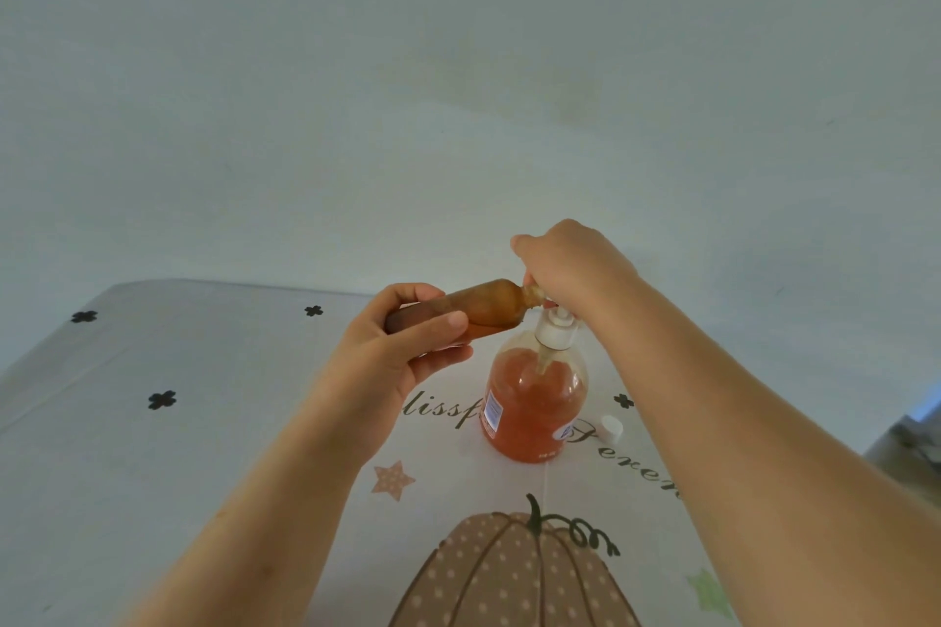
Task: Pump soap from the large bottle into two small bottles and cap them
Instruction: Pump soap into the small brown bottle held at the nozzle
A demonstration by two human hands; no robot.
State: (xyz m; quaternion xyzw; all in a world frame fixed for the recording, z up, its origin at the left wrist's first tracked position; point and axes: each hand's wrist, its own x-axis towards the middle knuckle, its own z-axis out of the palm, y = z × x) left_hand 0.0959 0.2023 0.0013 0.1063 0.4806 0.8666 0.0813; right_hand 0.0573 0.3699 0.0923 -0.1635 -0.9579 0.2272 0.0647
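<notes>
Soap bottle, the large bottle (532, 402), sits upright about mid-tabletop, a bit toward the right edge, on the printed cloth (214, 428) just past the pumpkin picture. It's clear plastic, roughly two-thirds full of orange soap, with a white pump (556, 327) on top.

From the head view, you're mid-fill on one small bottle (458, 311). Your left hand (402, 356) is wrapped around its lower half, thumb across the front, holding it tipped nearly sideways with the open neck pushed up to the pump spout. Your right hand (570, 270) is curled down over the pump head, fingers closed on it; whether it's actually pressed down right now I can't tell, the hand hides that bit.

The small bottle looks brownish-amber all along its body, so I'd guess it's already got a fair amount in it, though it could just be tinted plastic.

A white cap (611, 428) lies loose on the cloth just right of the large bottle's base. I only see one small bottle; the second isn't visible.

Next up, probably: keep the neck tight under the spout so nothing drips, finish pumping, then tilt it upright before you reach for that cap.
</notes>
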